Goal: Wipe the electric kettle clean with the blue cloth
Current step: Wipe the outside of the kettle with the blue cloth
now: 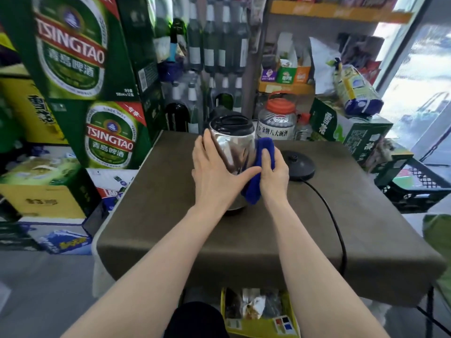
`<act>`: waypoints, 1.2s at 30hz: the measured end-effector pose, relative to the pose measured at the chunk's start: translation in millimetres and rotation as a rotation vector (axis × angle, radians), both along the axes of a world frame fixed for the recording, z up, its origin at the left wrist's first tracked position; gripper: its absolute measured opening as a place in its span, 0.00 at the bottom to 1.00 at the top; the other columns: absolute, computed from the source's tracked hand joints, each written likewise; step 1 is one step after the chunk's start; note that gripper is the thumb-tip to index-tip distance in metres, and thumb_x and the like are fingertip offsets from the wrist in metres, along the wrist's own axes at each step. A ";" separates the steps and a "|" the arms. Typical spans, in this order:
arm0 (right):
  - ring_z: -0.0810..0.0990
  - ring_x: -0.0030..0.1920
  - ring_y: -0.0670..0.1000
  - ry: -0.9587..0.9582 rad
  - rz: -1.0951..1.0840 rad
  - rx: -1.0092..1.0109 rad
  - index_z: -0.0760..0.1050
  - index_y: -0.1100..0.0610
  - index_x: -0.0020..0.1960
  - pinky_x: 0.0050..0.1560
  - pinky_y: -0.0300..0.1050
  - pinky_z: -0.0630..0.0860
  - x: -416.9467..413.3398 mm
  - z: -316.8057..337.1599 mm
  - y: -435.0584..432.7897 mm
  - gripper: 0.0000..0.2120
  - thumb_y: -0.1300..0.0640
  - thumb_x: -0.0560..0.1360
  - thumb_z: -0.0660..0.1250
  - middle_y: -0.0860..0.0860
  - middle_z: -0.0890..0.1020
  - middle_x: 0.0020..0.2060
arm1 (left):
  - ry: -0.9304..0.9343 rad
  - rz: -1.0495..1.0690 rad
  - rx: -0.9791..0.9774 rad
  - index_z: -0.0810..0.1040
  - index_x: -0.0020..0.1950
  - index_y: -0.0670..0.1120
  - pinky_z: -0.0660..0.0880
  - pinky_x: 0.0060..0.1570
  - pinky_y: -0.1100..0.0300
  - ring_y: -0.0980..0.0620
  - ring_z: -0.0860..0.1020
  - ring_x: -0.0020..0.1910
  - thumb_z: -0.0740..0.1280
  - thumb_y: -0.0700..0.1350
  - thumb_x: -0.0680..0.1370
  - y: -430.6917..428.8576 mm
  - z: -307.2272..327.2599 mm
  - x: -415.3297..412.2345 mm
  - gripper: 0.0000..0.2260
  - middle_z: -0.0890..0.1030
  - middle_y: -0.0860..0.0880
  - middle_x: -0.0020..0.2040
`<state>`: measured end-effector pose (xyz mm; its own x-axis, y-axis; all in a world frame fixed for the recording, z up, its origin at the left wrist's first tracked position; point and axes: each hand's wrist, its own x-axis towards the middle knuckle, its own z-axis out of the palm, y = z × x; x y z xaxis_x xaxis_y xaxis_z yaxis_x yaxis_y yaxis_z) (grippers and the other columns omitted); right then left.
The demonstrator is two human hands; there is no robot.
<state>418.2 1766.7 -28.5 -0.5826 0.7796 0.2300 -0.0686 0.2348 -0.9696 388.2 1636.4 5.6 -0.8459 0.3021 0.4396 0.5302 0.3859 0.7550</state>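
Head view — kettle (231, 147) between fingers (204, 152), cloth (253, 191) gripped

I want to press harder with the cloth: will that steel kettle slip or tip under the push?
Probably slippery: the kettle has a mirror-polished steel wall, and the left hand braces it with straight fingers. It may tip: tall, narrow, off its base. The blue cloth in the right hand looks soft and yielding.

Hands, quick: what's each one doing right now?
Left hand: open, flat against the kettle.
Right hand: closed on the cloth, pressing it to the kettle.
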 end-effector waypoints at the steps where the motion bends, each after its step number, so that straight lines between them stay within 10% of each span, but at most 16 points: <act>1: 0.82 0.56 0.52 -0.056 -0.005 -0.033 0.79 0.50 0.61 0.57 0.49 0.77 1.8 -10.5 2.1 0.13 0.47 0.82 0.61 0.49 0.85 0.53 | 0.013 0.031 0.029 0.47 0.80 0.49 0.61 0.74 0.43 0.47 0.55 0.79 0.71 0.68 0.67 1.0 0.1 -0.7 0.52 0.56 0.46 0.79; 5: 0.83 0.52 0.55 -0.255 -0.001 -0.192 0.80 0.48 0.50 0.56 0.55 0.80 15.7 -43.9 2.3 0.06 0.53 0.82 0.64 0.50 0.85 0.47 | 0.030 -0.027 0.034 0.50 0.80 0.48 0.58 0.76 0.50 0.50 0.57 0.78 0.69 0.62 0.74 -13.7 -3.9 -10.7 0.44 0.57 0.48 0.79; 9: 0.81 0.55 0.48 0.077 -0.018 0.064 0.80 0.51 0.62 0.60 0.48 0.77 17.5 5.6 -15.1 0.11 0.54 0.83 0.63 0.50 0.84 0.55 | -0.052 -0.319 0.030 0.54 0.80 0.53 0.60 0.70 0.69 0.71 0.64 0.70 0.71 0.56 0.75 -57.5 4.9 -32.7 0.38 0.66 0.60 0.74; 13: 0.73 0.70 0.46 0.189 0.052 0.267 0.72 0.44 0.69 0.71 0.40 0.68 18.7 27.7 -52.3 0.14 0.53 0.85 0.60 0.46 0.76 0.67 | -0.140 -0.476 0.003 0.57 0.78 0.59 0.64 0.73 0.54 0.65 0.67 0.71 0.69 0.59 0.73 -81.1 10.1 -50.2 0.36 0.68 0.65 0.71; 21: 0.78 0.64 0.53 -0.051 -0.101 -0.156 0.76 0.56 0.67 0.66 0.45 0.72 39.2 -48.8 -65.4 0.14 0.54 0.84 0.60 0.52 0.81 0.61 | -0.084 -0.291 0.087 0.59 0.77 0.60 0.66 0.72 0.49 0.59 0.68 0.72 0.71 0.67 0.70 -66.4 -3.7 -42.6 0.39 0.70 0.56 0.73; 29: 0.73 0.70 0.51 0.238 0.003 0.367 0.75 0.50 0.66 0.71 0.43 0.67 5.0 34.2 -71.8 0.13 0.54 0.84 0.60 0.51 0.77 0.65 | -0.241 -0.457 0.069 0.59 0.74 0.52 0.72 0.47 0.72 0.69 0.76 0.47 0.70 0.53 0.75 -93.5 13.1 -58.6 0.32 0.76 0.54 0.53; 32: 0.76 0.65 0.48 0.148 -0.052 0.084 0.74 0.48 0.64 0.65 0.32 0.68 8.3 -9.3 -70.0 0.10 0.52 0.85 0.59 0.49 0.78 0.61 | -0.241 -0.452 0.091 0.60 0.73 0.54 0.71 0.47 0.74 0.71 0.76 0.47 0.68 0.48 0.78 -95.1 10.0 -57.3 0.26 0.76 0.57 0.53; 36: 0.79 0.63 0.57 -0.146 -0.106 -0.187 0.78 0.53 0.62 0.68 0.52 0.72 16.4 -50.3 -66.2 0.13 0.50 0.85 0.58 0.54 0.82 0.58 | -0.286 -0.472 0.175 0.61 0.76 0.55 0.74 0.60 0.62 0.63 0.75 0.62 0.71 0.57 0.75 -96.5 -1.1 -55.2 0.32 0.74 0.50 0.66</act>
